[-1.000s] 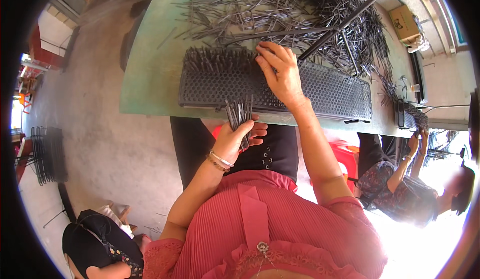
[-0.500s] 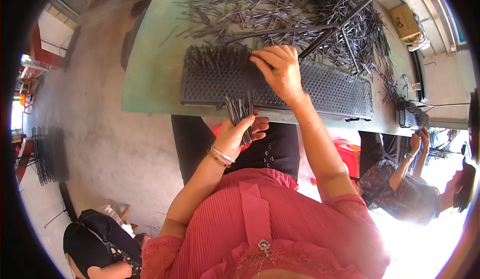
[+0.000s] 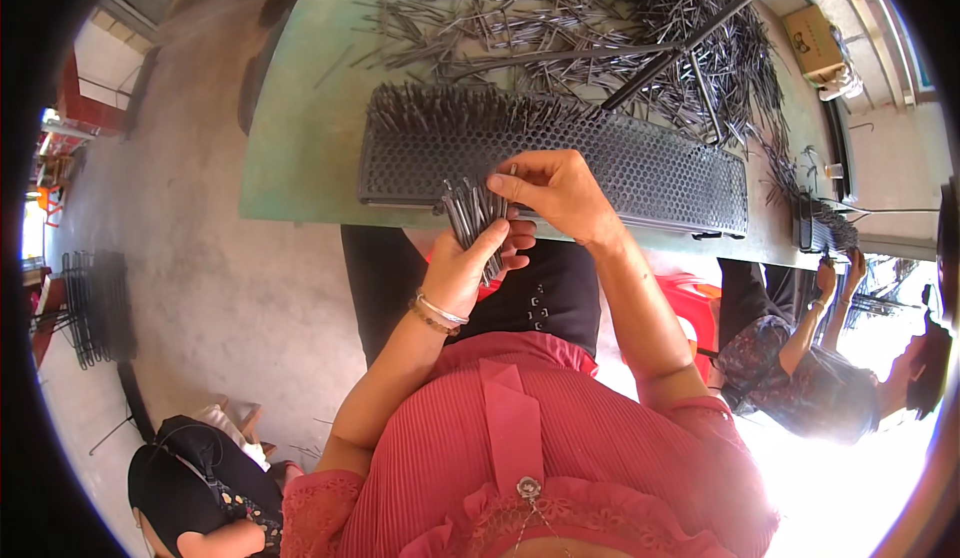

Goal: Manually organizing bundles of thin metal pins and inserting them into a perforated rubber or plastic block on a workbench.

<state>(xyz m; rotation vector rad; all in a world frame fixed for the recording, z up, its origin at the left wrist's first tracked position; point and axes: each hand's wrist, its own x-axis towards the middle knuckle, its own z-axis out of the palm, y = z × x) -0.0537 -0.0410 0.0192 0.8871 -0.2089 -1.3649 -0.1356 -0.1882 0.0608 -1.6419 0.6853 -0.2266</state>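
Note:
A bundle of thin dark rods (image 3: 472, 216) is gripped in my left hand (image 3: 468, 268), just in front of the table's near edge. My right hand (image 3: 560, 196) is at the bundle's top, thumb and fingertips pinched together by the upper ends of the rods. Whether a single rod is between those fingertips is hard to see. Beyond both hands lies a long black tray (image 3: 640, 183) full of small round holes. Upright dark rods (image 3: 440, 110) stand in rows in its far left part, reaching toward the middle.
A large heap of loose dark rods (image 3: 560, 18) covers the far side of the green table (image 3: 300, 158). A dark metal bar (image 3: 700, 36) slants over it. At right, another person (image 3: 810, 378) works at a similar tray (image 3: 825, 226). A cardboard box (image 3: 812, 46) sits far right.
My right hand has come back from the standing rods in the tray to the top of the bundle. My left hand stays nearly in place with the rods.

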